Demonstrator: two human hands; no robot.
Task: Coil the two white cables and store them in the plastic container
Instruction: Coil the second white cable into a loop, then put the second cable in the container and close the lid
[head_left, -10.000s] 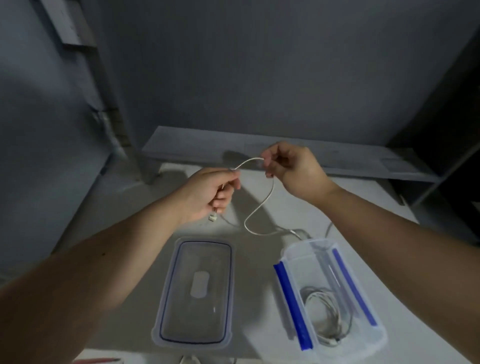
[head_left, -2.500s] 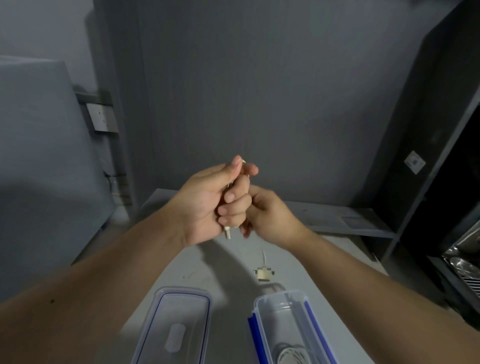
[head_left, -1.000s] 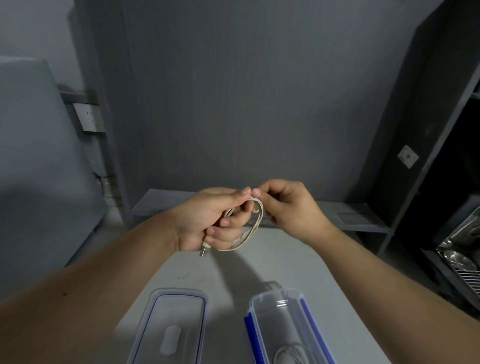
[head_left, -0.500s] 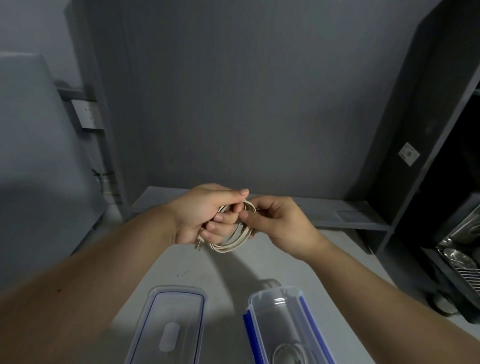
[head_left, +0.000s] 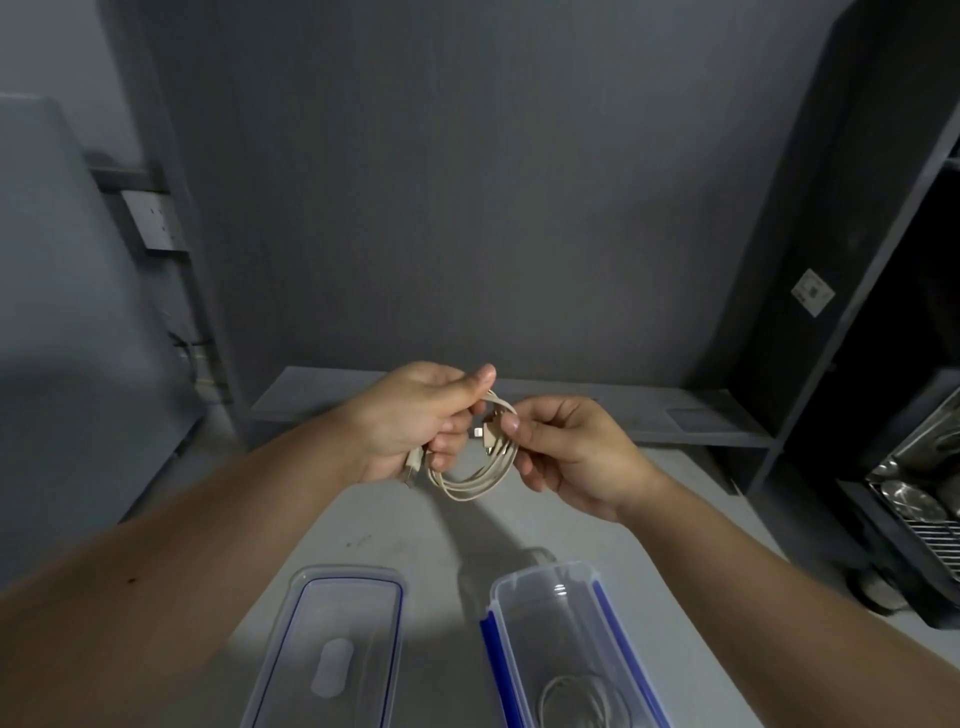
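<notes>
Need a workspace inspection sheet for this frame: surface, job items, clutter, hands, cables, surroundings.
Surface: grey table, a few small dark specks.
Job's things: open plastic container with blue clips; lid lying flat to its left.
Clutter: nothing seen.
Grippers: left hand grips the coiled cable; right hand pinches its loops and connector end.
Cables: one coil held above the table; other cable lies inside the container.
Surroundings: grey wall, low ledge, dark shelving, metal rack at right.

Both hands, left (head_left: 410, 421) and right (head_left: 571, 452), hold a coiled white cable (head_left: 480, 467) above the container (head_left: 550, 597).
</notes>
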